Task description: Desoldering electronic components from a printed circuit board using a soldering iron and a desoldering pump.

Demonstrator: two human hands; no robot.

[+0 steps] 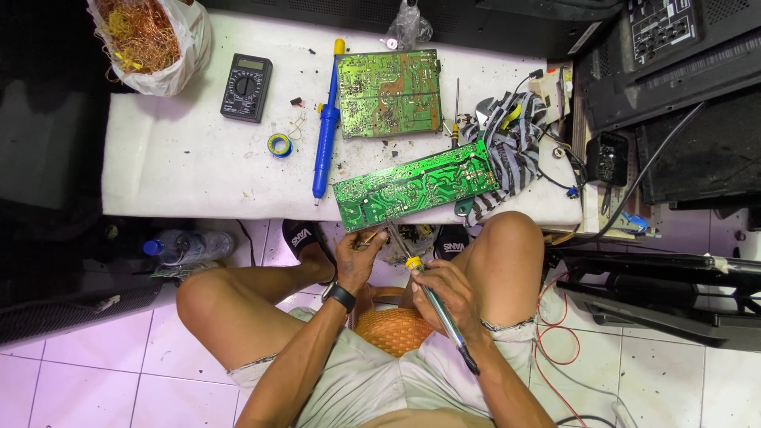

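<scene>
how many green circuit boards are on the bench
2. One circuit board lies flat at the back of the white bench, right of the blue desoldering pump. The other circuit board sits tilted at the front edge. More may be hidden.

On the white bench (174, 170), a bag of copper wire (147, 40) fills the far left corner, a black multimeter (246, 87) beside it. A blue desoldering pump (325, 131) lies mid-bench, a square green board (388, 93) near the far edge, striped cloth (511, 131) rightward.

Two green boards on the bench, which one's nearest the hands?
The tilted circuit board at the bench's near edge, just above both hands; the other board lies square, farther back.
</scene>
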